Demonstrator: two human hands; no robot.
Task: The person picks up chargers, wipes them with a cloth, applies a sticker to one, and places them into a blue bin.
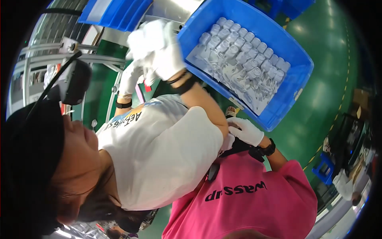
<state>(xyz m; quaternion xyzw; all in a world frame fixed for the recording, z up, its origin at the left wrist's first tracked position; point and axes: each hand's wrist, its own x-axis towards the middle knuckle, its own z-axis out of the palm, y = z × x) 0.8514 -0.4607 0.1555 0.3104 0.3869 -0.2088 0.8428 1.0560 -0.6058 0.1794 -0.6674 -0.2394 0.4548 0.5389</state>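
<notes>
My right hand (247,131), in a white glove with a black watch at the wrist, is in front of my pink shirt (246,199). Its fingers are loosely bent and apart, beside a co-worker's bare elbow, with nothing visible in them. Of my left hand (227,144) only a bit of white glove shows; the co-worker's arm and sleeve hide the rest. Beyond my hands stands a blue bin (250,22) with rows of white, block-shaped plug adapters (238,42) and loose white cables (242,85).
To my left, close by, a co-worker in a white shirt (159,147) holds a blurred white bundle (147,40) in gloved hands. Other blue bins (115,14) are at the top left. A metal frame (91,59) stands at the left, a blue stool (324,169) at the right.
</notes>
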